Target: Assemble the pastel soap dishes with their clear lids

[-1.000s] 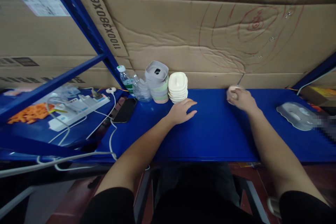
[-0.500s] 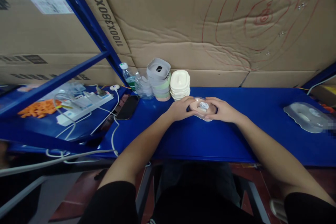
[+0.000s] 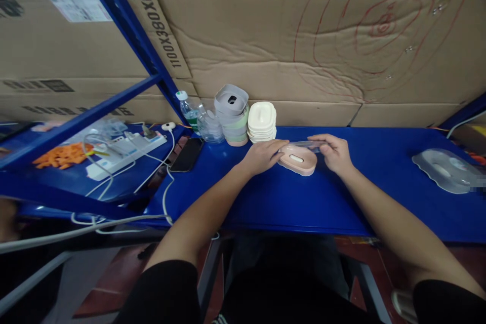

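Left hand [image 3: 262, 157]: partly closed, thumb and fingers on the left end of the pink dish [image 3: 309, 164]. Cream stack [image 3: 261, 116] just behind that hand. Pink dish sits between the hands, over the blue tabletop [image 3: 288, 202], pale oval in its middle; can't tell if its base touches down. Clear cover [image 3: 304, 145] along the dish's back edge, tilted. Right hand [image 3: 334, 153]: fingers curled, pinching the cover's right end. Clear tray [image 3: 442, 171] well apart, far right, on the tabletop.
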Tool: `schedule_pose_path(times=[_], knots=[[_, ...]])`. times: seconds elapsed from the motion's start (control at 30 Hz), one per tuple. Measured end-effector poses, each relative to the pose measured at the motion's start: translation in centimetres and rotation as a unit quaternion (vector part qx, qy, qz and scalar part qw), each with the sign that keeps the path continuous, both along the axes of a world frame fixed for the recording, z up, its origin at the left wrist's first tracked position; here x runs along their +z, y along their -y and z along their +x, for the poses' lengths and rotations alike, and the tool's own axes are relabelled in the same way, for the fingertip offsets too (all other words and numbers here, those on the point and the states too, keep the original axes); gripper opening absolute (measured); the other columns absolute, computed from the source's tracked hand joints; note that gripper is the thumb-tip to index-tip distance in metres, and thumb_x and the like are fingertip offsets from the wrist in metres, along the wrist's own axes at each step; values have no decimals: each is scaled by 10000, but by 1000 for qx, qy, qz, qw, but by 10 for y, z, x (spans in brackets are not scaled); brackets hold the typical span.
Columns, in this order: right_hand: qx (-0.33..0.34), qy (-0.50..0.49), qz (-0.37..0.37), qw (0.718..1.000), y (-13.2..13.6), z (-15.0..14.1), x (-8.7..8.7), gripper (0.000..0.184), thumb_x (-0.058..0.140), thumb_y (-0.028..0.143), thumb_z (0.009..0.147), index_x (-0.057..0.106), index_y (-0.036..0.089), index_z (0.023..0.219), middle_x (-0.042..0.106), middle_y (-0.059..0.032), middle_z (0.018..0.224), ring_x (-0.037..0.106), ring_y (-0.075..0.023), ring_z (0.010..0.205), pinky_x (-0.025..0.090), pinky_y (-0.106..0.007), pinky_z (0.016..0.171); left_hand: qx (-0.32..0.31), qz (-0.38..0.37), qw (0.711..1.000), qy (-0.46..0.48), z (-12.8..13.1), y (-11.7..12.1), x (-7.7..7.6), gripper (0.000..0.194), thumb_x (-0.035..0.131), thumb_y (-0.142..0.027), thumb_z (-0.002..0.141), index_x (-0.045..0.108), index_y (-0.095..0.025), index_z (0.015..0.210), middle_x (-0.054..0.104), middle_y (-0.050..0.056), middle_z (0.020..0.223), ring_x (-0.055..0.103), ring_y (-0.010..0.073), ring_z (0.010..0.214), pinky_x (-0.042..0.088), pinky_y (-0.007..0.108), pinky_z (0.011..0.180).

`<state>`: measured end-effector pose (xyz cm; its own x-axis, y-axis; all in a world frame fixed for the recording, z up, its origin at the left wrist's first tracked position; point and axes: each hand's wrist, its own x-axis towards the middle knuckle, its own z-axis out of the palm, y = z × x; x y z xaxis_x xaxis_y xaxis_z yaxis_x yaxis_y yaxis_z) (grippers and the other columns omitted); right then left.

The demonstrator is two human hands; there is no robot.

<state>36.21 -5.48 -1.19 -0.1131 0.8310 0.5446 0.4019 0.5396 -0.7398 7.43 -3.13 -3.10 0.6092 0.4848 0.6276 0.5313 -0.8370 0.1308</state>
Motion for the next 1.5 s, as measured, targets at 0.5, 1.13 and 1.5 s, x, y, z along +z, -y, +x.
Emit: schedule_pose_path(times=[0.5,1.13,1.5], knots=[[80,-198,-131,968,-2,-6,12,766,589,944,798,709,311,1211,813,-94,1137,746,-243,649,661,-489,710,-61,-117,960,249,8,14,10,458,592,-412,1062,616,-188,1461,826,86,1043,738,131,685,651,292,679],[47,-118,-97,987,-17,4,-4,581,805,665,836,697,262,1241,788,-87,1143,751,-183,714,683,-401,727,363,44,724,585,-133,-60,48,264,714,-280,960,594,-155,1158,633,54,1108,589,57,617,476,193,507],[16,-39,-71,997,-20,9,-12,557,777,625,875,692,259,1288,786,-105,1188,760,-234,835,659,-497,851,362,43,809,462,-130,-55,39,214,711,-248,935,727,-158,1128,658,100,1202,689,154,933,552,240,728]])
